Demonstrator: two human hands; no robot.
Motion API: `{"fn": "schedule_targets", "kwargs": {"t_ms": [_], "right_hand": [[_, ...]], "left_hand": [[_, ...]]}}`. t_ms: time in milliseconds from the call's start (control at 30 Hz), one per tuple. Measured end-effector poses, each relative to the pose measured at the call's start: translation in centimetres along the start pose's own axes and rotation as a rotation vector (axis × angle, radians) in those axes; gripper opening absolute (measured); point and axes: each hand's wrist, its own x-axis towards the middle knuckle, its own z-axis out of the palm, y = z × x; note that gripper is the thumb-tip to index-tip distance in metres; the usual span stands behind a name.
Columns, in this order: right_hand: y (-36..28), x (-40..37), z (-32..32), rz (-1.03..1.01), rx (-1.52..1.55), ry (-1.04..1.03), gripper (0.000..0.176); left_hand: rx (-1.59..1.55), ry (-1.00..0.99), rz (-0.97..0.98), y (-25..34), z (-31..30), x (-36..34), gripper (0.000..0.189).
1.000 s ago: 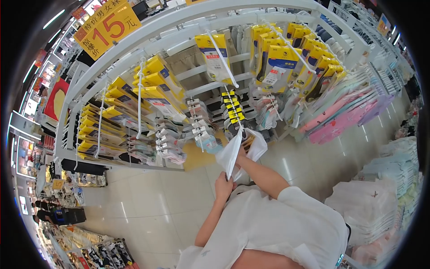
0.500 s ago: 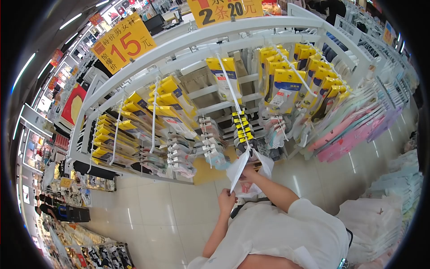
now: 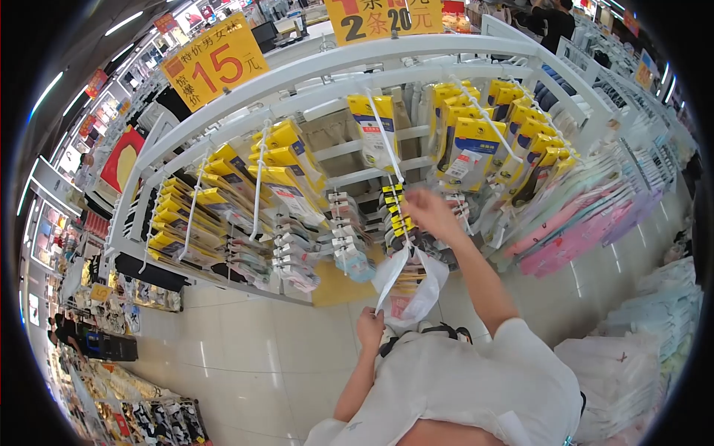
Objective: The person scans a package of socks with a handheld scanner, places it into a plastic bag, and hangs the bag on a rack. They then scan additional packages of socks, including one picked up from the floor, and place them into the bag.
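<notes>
Fingers of my left hand (image 3: 370, 325) are closed on the edge of a white plastic bag (image 3: 428, 288), holding it stretched toward me. The bag gapes open just below a hook, with pinkish contents partly showing through its side. My right hand (image 3: 430, 212), smeared by motion, is raised above the bag, beside a row of dark socks with yellow-and-black labels (image 3: 394, 212). Its fingers overlap the tip of the white hook (image 3: 387, 149) in this view; whether they hold anything, I cannot tell. A yellow-topped package (image 3: 370, 115) hangs on a hook above.
A white rack (image 3: 327, 65) spans the view, its hooks carrying yellow packages (image 3: 472, 145) and small sock bundles (image 3: 349, 249). Yellow price signs (image 3: 216, 63) stand on top. Hanging pink garments (image 3: 565, 238) flank the right side; white clothing (image 3: 610, 379) lies nearer. A person (image 3: 554, 26) is at the back right.
My right hand has come out of the bag and risen to the hook by the yellow-and-black labels. My left hand keeps its hold on the bag's edge, shifted slightly left.
</notes>
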Motion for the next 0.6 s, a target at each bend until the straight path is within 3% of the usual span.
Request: {"fn": "schedule_targets", "kwargs": {"t_ms": [100, 200, 300, 400, 433, 600], "right_hand": [[0.9, 5.2, 0.3, -0.198, -0.22, 0.346, 0.054], [1.9, 9.7, 0.8, -0.522, -0.609, 0.601, 0.066], [0.8, 12.7, 1.3, -0.634, -0.588, 0.686, 0.059], [0.0, 14.7, 0.4, -0.318, -0.192, 0.323, 0.043], [-0.8, 14.2, 0.6, -0.242, -0.083, 0.328, 0.031], [-0.9, 13.4, 0.5, -0.354, -0.06, 0.483, 0.029]], "left_hand": [[0.024, 0.01, 0.061, -0.3, -0.1, -0.1, 0.026], [0.033, 0.04, 0.107, -0.4, -0.4, -0.6, 0.028], [0.039, 0.059, 0.132, 0.1, -0.7, -1.5, 0.03], [-0.005, 0.074, 0.137, 1.7, -2.0, -2.2, 0.031], [-0.018, 0.075, 0.137, 1.6, -2.2, -2.4, 0.031], [-0.164, 0.026, -0.018, 2.9, -3.6, -3.1, 0.032]]}}
